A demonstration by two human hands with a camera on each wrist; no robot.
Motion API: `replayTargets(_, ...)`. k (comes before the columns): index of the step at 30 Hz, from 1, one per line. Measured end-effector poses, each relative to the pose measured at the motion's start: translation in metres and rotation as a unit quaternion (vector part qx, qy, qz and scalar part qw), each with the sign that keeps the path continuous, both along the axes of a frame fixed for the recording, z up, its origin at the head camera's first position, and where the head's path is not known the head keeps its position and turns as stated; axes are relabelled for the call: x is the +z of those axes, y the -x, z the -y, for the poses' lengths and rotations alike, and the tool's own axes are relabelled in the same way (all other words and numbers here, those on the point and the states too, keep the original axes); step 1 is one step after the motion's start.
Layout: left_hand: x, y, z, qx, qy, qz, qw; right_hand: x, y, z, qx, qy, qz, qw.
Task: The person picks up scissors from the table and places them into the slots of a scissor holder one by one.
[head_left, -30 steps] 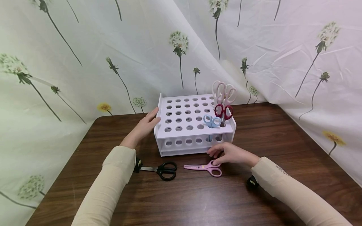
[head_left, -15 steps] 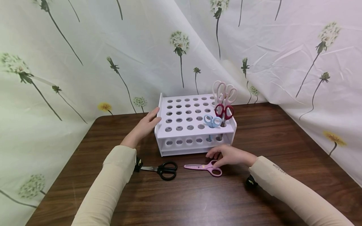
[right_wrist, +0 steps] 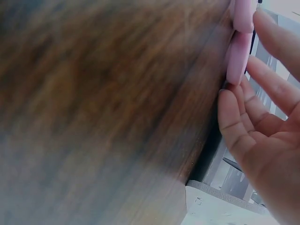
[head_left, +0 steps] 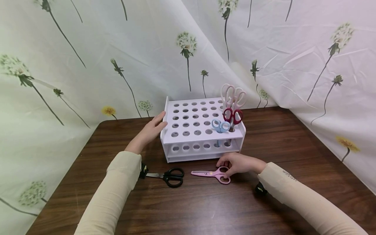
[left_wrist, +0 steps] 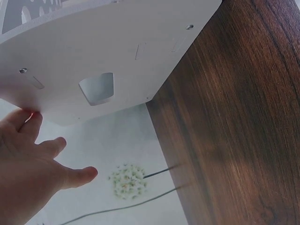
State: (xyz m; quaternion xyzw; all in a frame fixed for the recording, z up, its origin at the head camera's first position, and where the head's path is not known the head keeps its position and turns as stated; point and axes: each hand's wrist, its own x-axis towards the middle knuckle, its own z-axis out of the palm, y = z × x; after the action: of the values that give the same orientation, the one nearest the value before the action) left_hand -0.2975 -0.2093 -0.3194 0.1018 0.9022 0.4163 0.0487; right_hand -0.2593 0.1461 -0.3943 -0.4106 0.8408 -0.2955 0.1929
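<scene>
In the head view, my left hand (head_left: 149,131) lies against the left side of a white rack (head_left: 191,140) full of round holes. The left wrist view shows its fingertips touching the rack's side panel (left_wrist: 136,61), fingers spread. My right hand (head_left: 239,162) bends its thumb and fingers about the handle loops of pink scissors (head_left: 207,173) lying flat on the table. From the right wrist, the pink handle (right_wrist: 240,56) sits between thumb and fingers. Black-handled scissors (head_left: 173,179) lie to the left, blades partly hidden behind my left wrist's black strap.
Light blue scissors (head_left: 220,126), dark red scissors (head_left: 233,116) and pale pink and white scissors (head_left: 232,94) stand in holes at the rack's right side. A dandelion-print cloth (head_left: 141,49) hangs behind the brown wooden table (head_left: 188,212).
My right hand has shifted slightly and its thumb has come over the lower loop of the pink scissors, which stay in place. My left hand holds its position on the rack.
</scene>
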Motion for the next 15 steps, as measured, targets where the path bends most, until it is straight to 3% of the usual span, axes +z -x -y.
replayTargets(8,0.0009,-0.0004,-0.0003,0.002,0.001,-0.002,1.0000,0.0016,-0.0009,0.0000,-0.008,-0.028,0.002,0.9996)
replayTargets(15,0.0018,-0.0017,-0.0018,-0.001,-0.004,-0.002,1.0000,0.0008,-0.0013,0.0002,-0.001,-0.015,0.027,0.9995)
